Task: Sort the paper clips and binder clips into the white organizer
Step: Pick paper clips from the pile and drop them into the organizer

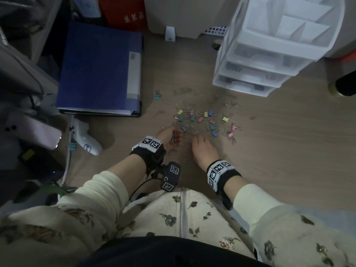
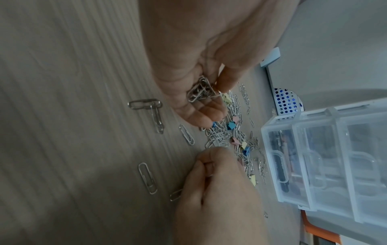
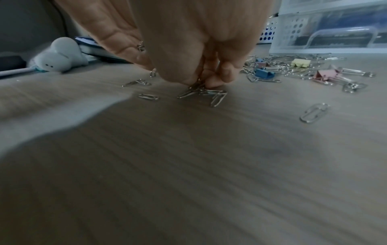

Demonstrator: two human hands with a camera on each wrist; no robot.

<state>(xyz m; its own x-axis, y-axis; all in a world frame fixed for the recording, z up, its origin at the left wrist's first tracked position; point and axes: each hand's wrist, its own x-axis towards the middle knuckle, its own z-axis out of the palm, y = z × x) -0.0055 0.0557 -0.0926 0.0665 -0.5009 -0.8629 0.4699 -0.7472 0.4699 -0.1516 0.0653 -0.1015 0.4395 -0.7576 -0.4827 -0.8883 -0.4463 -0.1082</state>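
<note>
A scattered heap of silver paper clips (image 1: pixel 194 114) and small pastel binder clips (image 1: pixel 212 122) lies on the wooden desk. My left hand (image 1: pixel 171 136) is palm-up at the heap's near-left edge, cupping a bunch of paper clips (image 2: pixel 200 92) in curled fingers. My right hand (image 1: pixel 202 147) is palm-down beside it, fingertips (image 3: pixel 211 81) pinching several paper clips (image 3: pixel 201 92) against the desk. The white organizer (image 1: pixel 269 47), with clear drawers and an open divided top, stands at the back right.
A blue binder (image 1: pixel 100 68) lies at the back left. A white device (image 1: pixel 84 137) and cable sit left of my left hand. One blue binder clip (image 1: pixel 157 94) lies apart near the binder. Loose paper clips (image 2: pixel 147 177) dot the desk near my hands.
</note>
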